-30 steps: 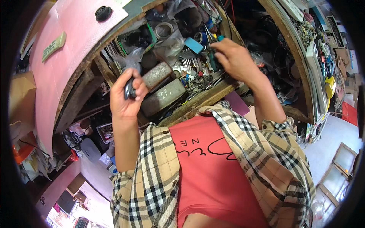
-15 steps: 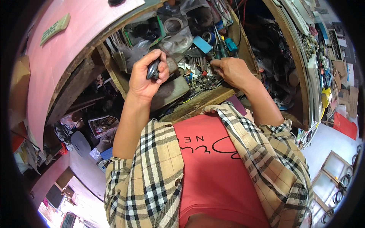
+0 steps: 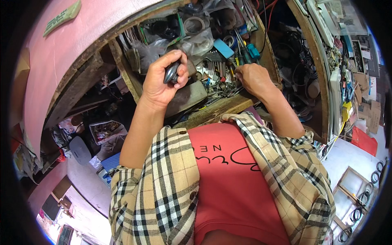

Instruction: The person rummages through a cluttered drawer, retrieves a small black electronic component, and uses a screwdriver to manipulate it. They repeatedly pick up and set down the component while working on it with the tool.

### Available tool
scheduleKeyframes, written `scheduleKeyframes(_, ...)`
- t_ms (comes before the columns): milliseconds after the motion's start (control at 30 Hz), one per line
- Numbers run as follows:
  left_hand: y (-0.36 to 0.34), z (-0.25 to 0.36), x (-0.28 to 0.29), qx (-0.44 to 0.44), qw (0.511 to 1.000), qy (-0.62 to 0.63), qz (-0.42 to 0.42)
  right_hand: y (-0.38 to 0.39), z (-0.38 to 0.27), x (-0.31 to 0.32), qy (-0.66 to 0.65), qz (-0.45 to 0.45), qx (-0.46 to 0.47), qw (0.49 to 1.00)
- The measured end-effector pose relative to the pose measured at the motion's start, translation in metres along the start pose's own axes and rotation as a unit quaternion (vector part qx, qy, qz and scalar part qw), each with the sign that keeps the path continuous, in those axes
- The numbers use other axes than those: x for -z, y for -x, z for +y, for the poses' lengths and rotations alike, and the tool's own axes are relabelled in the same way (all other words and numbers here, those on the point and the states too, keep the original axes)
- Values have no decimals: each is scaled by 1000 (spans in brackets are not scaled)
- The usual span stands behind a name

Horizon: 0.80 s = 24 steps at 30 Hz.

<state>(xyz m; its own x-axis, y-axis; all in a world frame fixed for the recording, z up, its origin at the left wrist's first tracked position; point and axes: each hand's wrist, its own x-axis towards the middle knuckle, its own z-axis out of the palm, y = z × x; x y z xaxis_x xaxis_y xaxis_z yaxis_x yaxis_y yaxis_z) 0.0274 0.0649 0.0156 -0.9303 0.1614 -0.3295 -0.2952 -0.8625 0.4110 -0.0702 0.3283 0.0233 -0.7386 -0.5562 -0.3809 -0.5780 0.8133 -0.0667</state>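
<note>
My left hand (image 3: 158, 83), raised over the left part of a cluttered wooden drawer, is wrapped around a dark glossy rounded object (image 3: 171, 72). My right hand (image 3: 255, 81) reaches into the drawer's right side, fingers curled at the tool handles; what they hold is hidden. Just beyond those fingers lie screwdrivers (image 3: 244, 53) with teal handles (image 3: 252, 51). Beside them are a flat light-blue box (image 3: 223, 47), a row of metal bits (image 3: 216, 59), loose small parts (image 3: 218, 83) and a worn grey metal box (image 3: 188, 98). Clear bags (image 3: 196, 43) fill the back.
A pink worktop (image 3: 57, 57) curves along the left with a small pale green packet (image 3: 61, 18). Cables and junk fill the dark space (image 3: 290, 57) right of the drawer (image 3: 267, 57). Stacked boards and papers (image 3: 359, 73) crowd the right edge. A white bin (image 3: 108, 132) sits lower left.
My left hand has moved up and to the right with the dark object still held. My right hand has shifted lower, its fingers curled among the tool handles. The view has shifted slightly.
</note>
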Motion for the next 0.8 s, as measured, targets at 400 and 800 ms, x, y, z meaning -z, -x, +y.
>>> scheduleKeyframes(400, 1, 2, 0, -2, 1000, 13, -2, 0, -16, 0, -109, -59, 87, 988)
scheduleKeyframes(800, 1, 5, 8, -4, 1000, 14, 3, -7, -8, 4, -94, 1, 45, 995)
